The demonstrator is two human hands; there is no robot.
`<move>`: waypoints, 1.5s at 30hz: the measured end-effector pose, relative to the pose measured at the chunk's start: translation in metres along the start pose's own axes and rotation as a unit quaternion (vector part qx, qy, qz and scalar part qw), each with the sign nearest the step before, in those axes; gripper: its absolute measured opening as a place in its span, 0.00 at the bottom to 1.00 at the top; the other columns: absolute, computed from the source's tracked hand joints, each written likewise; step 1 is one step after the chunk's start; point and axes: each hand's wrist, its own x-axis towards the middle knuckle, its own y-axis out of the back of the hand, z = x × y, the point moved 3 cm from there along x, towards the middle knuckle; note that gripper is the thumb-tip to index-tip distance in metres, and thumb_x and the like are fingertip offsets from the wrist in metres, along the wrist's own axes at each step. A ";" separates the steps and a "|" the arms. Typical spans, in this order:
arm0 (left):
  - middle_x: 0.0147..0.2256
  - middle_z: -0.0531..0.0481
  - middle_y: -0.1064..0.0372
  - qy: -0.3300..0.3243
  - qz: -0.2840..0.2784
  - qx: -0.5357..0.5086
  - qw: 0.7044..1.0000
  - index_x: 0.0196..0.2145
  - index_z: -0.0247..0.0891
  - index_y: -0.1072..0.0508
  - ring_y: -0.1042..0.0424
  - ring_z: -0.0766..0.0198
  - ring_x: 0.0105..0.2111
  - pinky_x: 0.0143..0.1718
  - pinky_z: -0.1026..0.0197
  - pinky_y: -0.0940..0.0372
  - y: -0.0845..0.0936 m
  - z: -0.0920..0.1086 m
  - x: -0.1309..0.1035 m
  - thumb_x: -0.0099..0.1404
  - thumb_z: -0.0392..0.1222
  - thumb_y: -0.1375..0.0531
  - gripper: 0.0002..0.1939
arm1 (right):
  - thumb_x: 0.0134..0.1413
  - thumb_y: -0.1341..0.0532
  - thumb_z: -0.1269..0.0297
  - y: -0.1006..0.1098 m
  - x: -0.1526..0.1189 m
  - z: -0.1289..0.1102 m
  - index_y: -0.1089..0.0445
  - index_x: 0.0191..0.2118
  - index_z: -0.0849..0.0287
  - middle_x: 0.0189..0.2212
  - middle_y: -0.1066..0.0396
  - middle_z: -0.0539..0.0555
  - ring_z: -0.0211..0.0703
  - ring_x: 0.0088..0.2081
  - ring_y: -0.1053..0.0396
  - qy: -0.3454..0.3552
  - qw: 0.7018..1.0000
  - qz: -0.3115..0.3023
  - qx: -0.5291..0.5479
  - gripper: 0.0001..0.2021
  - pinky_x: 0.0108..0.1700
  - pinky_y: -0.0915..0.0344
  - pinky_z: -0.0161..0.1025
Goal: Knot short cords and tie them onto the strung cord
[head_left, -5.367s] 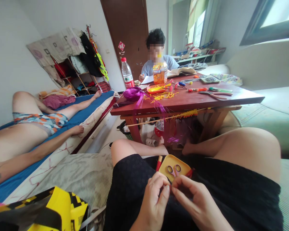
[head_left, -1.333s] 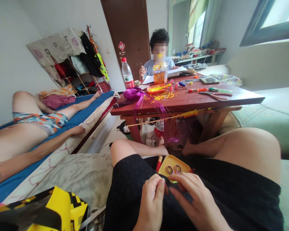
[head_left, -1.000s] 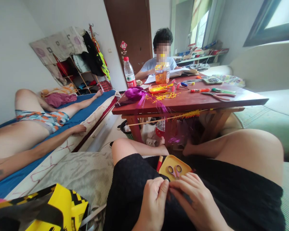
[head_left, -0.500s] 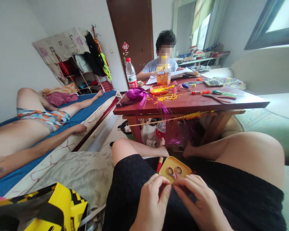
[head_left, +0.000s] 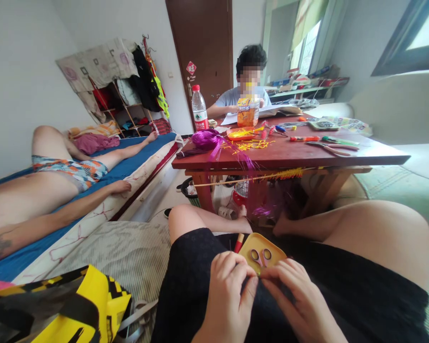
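My left hand and my right hand meet fingertip to fingertip above my lap. Both are pinched around something tiny, of which only a small green speck shows between them. Just beyond the fingers, a yellow tray rests on the black cloth over my lap. Pink-handled scissors lie in it, their blades partly hidden by my hands. A red stick with a tan end lies at the tray's left side, close to my left hand.
Ahead stands a red table with purple strands, an orange tray, pliers and a bottle. A person sits behind it; another lies on the bed at left. A yellow-black bag is lower left.
The whole view has shifted slightly, so the room appears further right. My hands stay pinched together, and a green speck now shows between the fingertips.
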 end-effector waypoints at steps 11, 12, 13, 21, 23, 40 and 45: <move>0.28 0.49 0.34 -0.018 -0.023 0.020 0.999 0.26 0.37 0.34 0.36 0.62 0.32 0.39 0.57 0.45 -0.001 0.004 -0.001 0.63 0.36 0.48 0.08 | 0.53 0.43 0.66 0.002 -0.008 0.007 0.33 0.32 0.54 0.25 0.31 0.50 0.43 0.31 0.34 0.032 0.999 -0.010 -0.026 0.02 0.35 0.34 0.39; 0.28 0.49 0.34 -0.022 -0.024 0.019 0.999 0.26 0.37 0.34 0.36 0.62 0.32 0.39 0.57 0.45 -0.001 0.004 -0.001 0.63 0.36 0.48 0.08 | 0.53 0.42 0.66 0.002 -0.008 0.005 0.32 0.33 0.54 0.25 0.31 0.50 0.43 0.31 0.34 0.041 0.999 -0.009 -0.028 0.02 0.35 0.34 0.39; 0.27 0.49 0.34 -0.024 -0.023 0.020 0.999 0.26 0.37 0.34 0.36 0.62 0.32 0.39 0.57 0.45 -0.001 0.004 -0.002 0.63 0.36 0.48 0.09 | 0.52 0.41 0.66 0.003 -0.007 0.004 0.32 0.34 0.54 0.25 0.31 0.50 0.43 0.31 0.33 0.046 0.998 -0.004 -0.031 0.03 0.35 0.34 0.39; 0.27 0.50 0.35 -0.033 -0.004 0.015 0.999 0.25 0.38 0.35 0.36 0.62 0.32 0.38 0.57 0.46 0.000 0.004 -0.001 0.64 0.37 0.49 0.10 | 0.52 0.42 0.66 0.006 -0.011 0.008 0.33 0.32 0.55 0.26 0.30 0.51 0.45 0.33 0.33 0.046 0.998 0.013 -0.035 0.01 0.37 0.34 0.41; 0.27 0.51 0.35 -0.036 0.004 0.013 0.999 0.25 0.37 0.35 0.36 0.62 0.31 0.38 0.58 0.46 0.000 0.004 -0.002 0.64 0.35 0.49 0.10 | 0.53 0.42 0.66 0.005 -0.011 0.008 0.34 0.31 0.55 0.25 0.31 0.51 0.44 0.32 0.33 0.046 0.999 0.007 -0.027 0.01 0.36 0.35 0.40; 0.26 0.51 0.35 -0.035 0.009 0.027 0.999 0.25 0.37 0.34 0.37 0.63 0.31 0.37 0.58 0.46 0.000 0.003 -0.001 0.63 0.36 0.48 0.09 | 0.53 0.42 0.68 0.003 -0.011 0.009 0.35 0.32 0.56 0.26 0.33 0.51 0.44 0.32 0.36 0.038 0.999 -0.017 -0.014 0.01 0.36 0.36 0.41; 0.26 0.51 0.35 -0.037 0.010 0.026 0.999 0.25 0.38 0.34 0.37 0.63 0.30 0.37 0.58 0.45 0.000 0.002 -0.001 0.63 0.36 0.48 0.09 | 0.53 0.42 0.68 0.002 -0.011 0.010 0.35 0.32 0.55 0.26 0.33 0.51 0.45 0.33 0.36 0.035 0.999 -0.015 -0.012 0.01 0.36 0.36 0.41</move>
